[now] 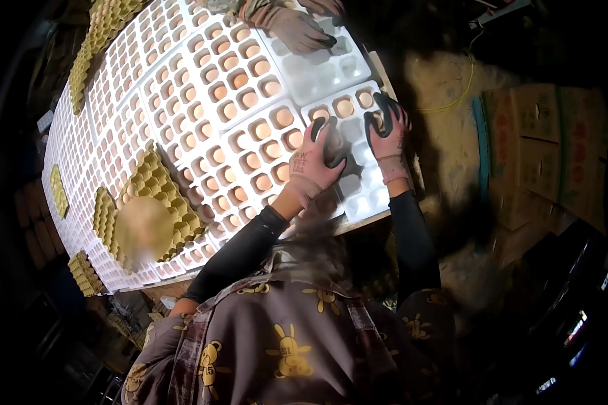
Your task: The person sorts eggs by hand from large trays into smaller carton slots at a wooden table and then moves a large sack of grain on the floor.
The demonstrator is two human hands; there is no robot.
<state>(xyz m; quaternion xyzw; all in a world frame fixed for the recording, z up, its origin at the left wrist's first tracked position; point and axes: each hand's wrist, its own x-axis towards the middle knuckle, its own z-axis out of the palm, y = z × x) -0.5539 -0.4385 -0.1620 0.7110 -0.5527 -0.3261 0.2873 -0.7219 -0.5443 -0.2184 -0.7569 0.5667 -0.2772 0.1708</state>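
Directly before me is a white foam egg tray [369, 188] with eggs in its far row and bare cells nearer me. My right hand [391, 139], in a pink glove with dark fingertips, reaches over the tray's right side. Its thumb and fingers close around an egg [379, 120] at the cell. At the tray's left side is my left hand [310, 169], gloved alike, cupped palm down with thumb and forefinger apart. Beyond its fingertips sits another egg [319, 113]. Its palm is hidden, so I cannot see if anything is in it.
Many egg-filled foam trays [244, 147] spread to the left. Pulp egg flats [154, 177] lie on them, partly behind a blurred patch. Another person's gloved hand [299, 33] is over a foam tray [324, 83] ahead. Cardboard boxes [537, 142] and a yellow cord [468, 86] are right.
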